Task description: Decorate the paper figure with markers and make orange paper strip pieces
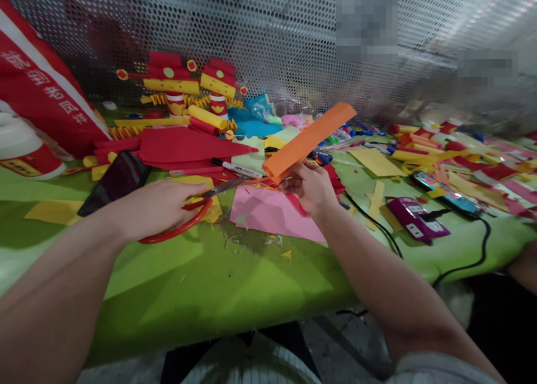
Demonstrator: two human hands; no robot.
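My left hand point(161, 205) is closed round the red-handled scissors point(178, 230), whose blades point right. The blade tips meet the near end of a folded strip of orange paper point(312, 141), where a thin sliver sticks out. My right hand point(309, 187) pinches that orange paper from below near the same end, so the strip slants up and away to the right. Beneath both hands lies a sheet of pink paper point(272, 213) on the green table cover point(201, 294), with small paper scraps around it. A black-and-white marker point(237, 167) rests just behind the scissors.
Two red-and-yellow paper figures point(172, 82) stand at the back left. Red paper point(188, 148), a dark phone point(117, 183) and a white bottle point(25, 146) lie or stand left. Rightward are a purple power socket point(417, 221), a cabled phone point(447, 194) and paper scraps.
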